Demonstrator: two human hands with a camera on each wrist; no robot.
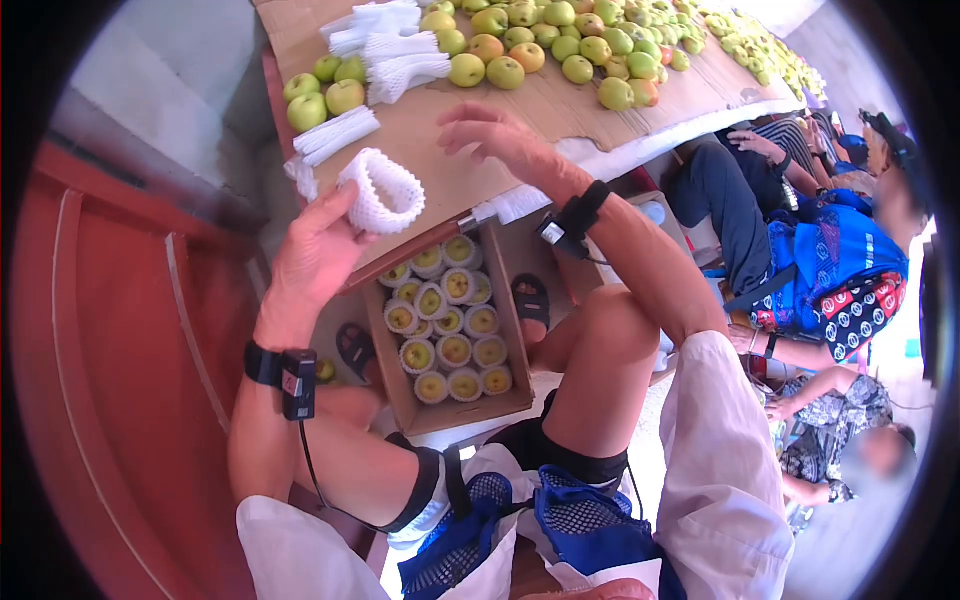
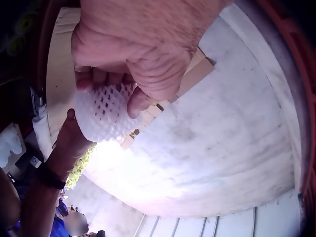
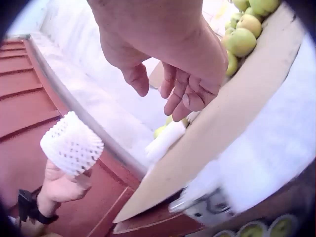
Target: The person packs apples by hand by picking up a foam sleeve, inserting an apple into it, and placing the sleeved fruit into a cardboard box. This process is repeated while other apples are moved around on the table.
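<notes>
My left hand [image 1: 312,255] pinches a white foam fruit net [image 1: 362,203] between thumb and fingers, the net's round mouth standing wide. In the left wrist view the thumb presses on the outside of the mesh [image 2: 101,121]. Nothing is in my right hand [image 1: 505,142], which hovers over the cardboard tabletop [image 1: 430,180] with its fingers loosely bent, to the right of the net. Beyond it are loose green and reddish apples [image 1: 505,73]. Below, between the legs, a cardboard box [image 1: 470,414] contains rows of apples [image 1: 455,350], each in a white foam net.
Flattened foam nets [image 1: 337,136] lie at the table's left end, by several green apples [image 1: 345,96]. More apples [image 1: 765,50] are heaped farther along. A red panel [image 1: 130,330] rises on the left. Other people [image 1: 830,270] sit to the right.
</notes>
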